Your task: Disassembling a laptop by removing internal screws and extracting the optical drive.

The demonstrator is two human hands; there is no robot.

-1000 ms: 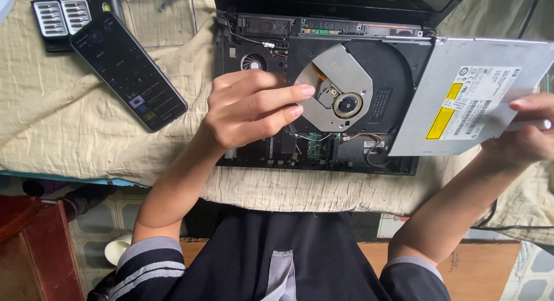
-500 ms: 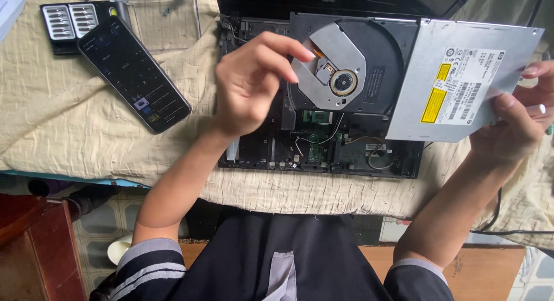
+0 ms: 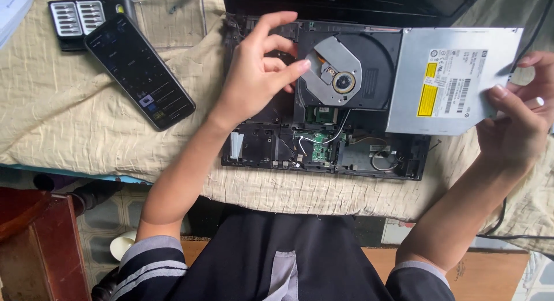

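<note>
One optical disc drive is held above one opened laptop chassis, its tray slid out to the left with the round spindle hub showing; the silver metal casing, bearing one yellow and one white label, juts to the right; the right hand pinches that casing at its right edge, thumb on top and fingers curled behind it (a ring shows on one finger); the left hand has its fingers loosely bent and a little apart, the thumb tip touching the grey tray plate near the hub, the index finger raised clear; whether the other fingertips press the tray I cannot tell; beneath the drive the chassis lies on a crumpled beige cloth, with one green circuit board and thin wires exposed; the drive covers much of the chassis's upper right part; to the left on the cloth lies one dark smartphone, screen up, tilted, and just above it one black screwdriver bit case beside a clear plastic lid; the phone's top corner overlaps the case
</note>
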